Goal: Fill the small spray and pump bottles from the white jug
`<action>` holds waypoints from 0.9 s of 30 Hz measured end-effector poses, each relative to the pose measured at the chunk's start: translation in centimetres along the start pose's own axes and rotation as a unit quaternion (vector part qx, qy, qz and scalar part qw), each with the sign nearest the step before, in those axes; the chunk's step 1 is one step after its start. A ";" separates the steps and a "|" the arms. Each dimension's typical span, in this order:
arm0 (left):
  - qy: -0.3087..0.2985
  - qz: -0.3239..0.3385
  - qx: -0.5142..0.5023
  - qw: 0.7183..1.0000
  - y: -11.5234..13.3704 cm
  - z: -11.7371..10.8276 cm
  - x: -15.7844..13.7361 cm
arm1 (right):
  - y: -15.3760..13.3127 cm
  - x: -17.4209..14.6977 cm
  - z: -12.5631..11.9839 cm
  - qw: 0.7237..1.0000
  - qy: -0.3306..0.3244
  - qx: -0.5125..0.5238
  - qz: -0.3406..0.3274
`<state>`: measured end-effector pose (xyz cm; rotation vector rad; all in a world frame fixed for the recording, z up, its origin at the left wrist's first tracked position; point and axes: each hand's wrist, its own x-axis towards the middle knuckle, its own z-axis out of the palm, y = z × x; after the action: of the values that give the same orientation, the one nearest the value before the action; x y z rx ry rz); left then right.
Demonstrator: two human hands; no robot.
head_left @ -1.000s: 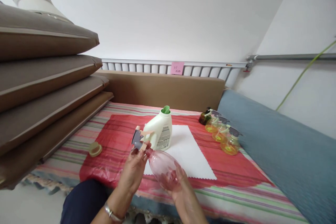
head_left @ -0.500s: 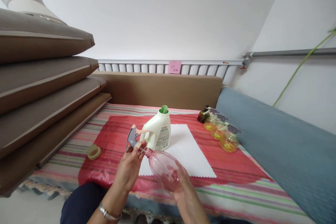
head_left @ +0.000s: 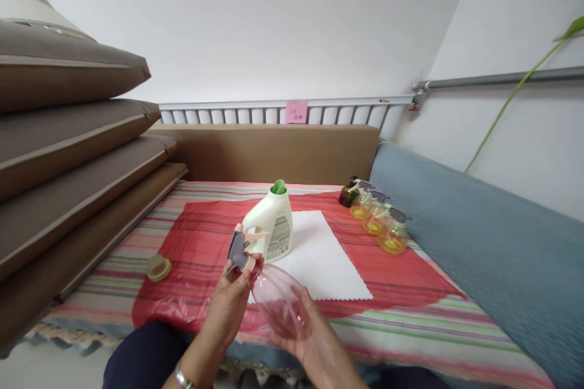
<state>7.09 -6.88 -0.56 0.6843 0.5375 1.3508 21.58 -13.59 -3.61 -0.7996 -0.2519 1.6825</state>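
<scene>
My left hand grips a grey and peach spray nozzle at the neck of a clear pink bottle. The nozzle's collar meets the bottle mouth; whether its thread has caught, I cannot tell. My right hand is wrapped round the lower part of the bottle, which is tilted with its neck up and to the left. Just behind the nozzle stands a pale green detergent jug with an open green mouth. A round pale lid lies to the left of my hands.
Several pump and spray bottles, most with yellow liquid, stand in a row at the right. A white sheet lies on red plastic. Stacked brown cushions rise at the left, and a blue padded panel borders the right.
The nozzle has come down to the bottle's neck; its thin tube, seen entering the mouth before, is now inside. The view has shifted slightly.
</scene>
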 end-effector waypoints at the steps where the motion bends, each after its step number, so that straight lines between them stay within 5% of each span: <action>1: 0.000 0.000 0.004 1.000 0.1 0.1 0.0 | -0.1 -0.1 0.0 1.000 -0.012 -0.016 0.014; 6: -0.001 0.022 0.006 1.000 0.9 0.6 0.2 | -0.7 -1.0 0.1 0.994 -0.084 -0.072 0.000; 20: -0.021 0.021 0.031 0.999 2.0 0.5 -0.3 | 1.6 -0.2 -0.2 0.952 -0.018 -0.175 -0.249; 23: -0.020 0.006 0.038 0.999 2.4 1.0 -0.4 | 1.0 -0.8 -0.3 0.970 -0.039 -0.170 -0.172; 27: -0.035 0.001 0.051 0.998 2.8 1.2 -0.6 | -0.3 -1.2 -1.2 0.974 -0.174 -0.106 0.103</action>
<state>5.92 -7.37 2.21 0.8140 0.5525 1.3029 22.66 -14.90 -3.92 -0.7006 -0.6167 2.0149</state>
